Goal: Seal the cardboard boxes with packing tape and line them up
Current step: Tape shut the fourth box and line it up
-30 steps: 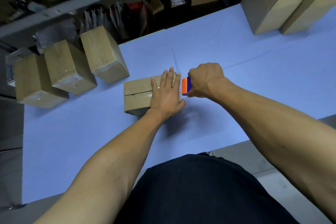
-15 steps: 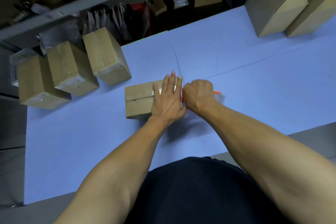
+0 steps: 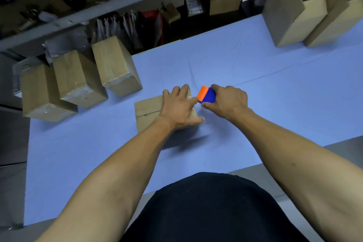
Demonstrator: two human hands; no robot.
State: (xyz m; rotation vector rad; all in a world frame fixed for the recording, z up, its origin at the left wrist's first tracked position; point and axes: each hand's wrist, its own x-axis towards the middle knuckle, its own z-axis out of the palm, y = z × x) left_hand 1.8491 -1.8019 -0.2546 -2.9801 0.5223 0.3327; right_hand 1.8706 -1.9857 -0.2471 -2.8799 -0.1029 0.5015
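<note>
Pressing my left hand (image 3: pixel 179 109) flat, fingers spread, over the right half of the small cardboard box (image 3: pixel 151 115), I kept it from sliding on the blue bench (image 3: pixel 275 104) while the tape went on. My right hand (image 3: pixel 228 101) curled round the blue-and-orange tape dispenser (image 3: pixel 206 95), holding it just beside the box's right edge, orange end toward the box, probably to run or cut the strip there. Whether tape still joined the dispenser to the box I could not tell. Three taped boxes (image 3: pixel 115 68) stood side by side at the bench's far left, lined up already, so this one likely belonged next to them. Two taller open boxes (image 3: pixel 290 8) waited at the far right, apparently still unsealed.
</note>
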